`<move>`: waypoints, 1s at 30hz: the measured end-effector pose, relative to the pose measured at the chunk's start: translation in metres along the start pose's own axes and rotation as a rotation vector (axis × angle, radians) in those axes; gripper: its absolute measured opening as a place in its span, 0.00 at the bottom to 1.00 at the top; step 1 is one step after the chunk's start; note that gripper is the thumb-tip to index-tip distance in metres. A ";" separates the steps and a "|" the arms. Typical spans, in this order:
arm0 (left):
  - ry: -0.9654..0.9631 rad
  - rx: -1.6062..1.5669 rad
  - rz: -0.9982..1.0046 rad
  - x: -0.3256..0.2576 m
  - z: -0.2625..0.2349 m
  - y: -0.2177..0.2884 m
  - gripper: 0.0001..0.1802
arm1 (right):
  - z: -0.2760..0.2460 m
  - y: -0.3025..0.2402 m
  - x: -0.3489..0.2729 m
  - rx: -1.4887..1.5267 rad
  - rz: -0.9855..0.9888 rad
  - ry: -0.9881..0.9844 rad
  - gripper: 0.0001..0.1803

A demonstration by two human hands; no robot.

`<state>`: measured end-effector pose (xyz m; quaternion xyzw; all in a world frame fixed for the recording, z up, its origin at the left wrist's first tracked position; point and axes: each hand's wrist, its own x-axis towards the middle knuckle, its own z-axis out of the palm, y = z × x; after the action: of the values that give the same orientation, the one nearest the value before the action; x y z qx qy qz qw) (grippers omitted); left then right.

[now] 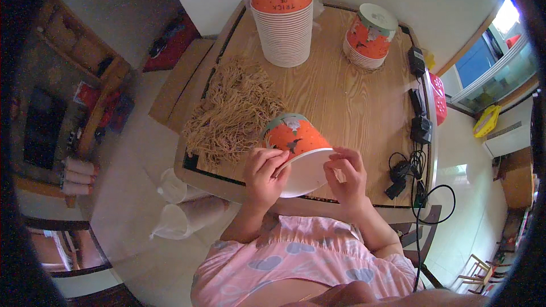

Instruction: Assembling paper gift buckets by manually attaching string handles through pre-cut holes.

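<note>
An orange and green paper bucket point(300, 141) with a white rim is tilted in front of me, its white inside facing me. My left hand point(265, 175) grips the rim on the left, thumb and fingers on either side of the wall. My right hand point(347, 177) is closed in a pinch against the rim's right side. A small tan bit, which looks like twine, shows between its fingers. Just beyond my left hand lies a loose heap of tan twine point(230, 111) on the wooden table point(327, 94).
A tall nested stack of paper buckets point(284, 34) stands at the table's far side. An upside-down bucket stack point(371, 40) with twine around its lower rim sits far right. Black adapters and cables point(418, 162) line the right edge. Wrapped white stacks point(185, 219) lie on the floor at left.
</note>
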<state>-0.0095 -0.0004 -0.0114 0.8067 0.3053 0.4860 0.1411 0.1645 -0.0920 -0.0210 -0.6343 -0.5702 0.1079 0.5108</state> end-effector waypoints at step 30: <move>-0.358 -0.323 -0.362 0.004 0.014 0.039 0.17 | 0.001 0.003 -0.005 0.940 0.597 -0.162 0.05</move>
<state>0.0179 -0.0270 0.0046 0.7791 0.3332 0.3453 0.4034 0.1638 -0.0954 -0.0263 -0.4621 -0.2939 0.5385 0.6404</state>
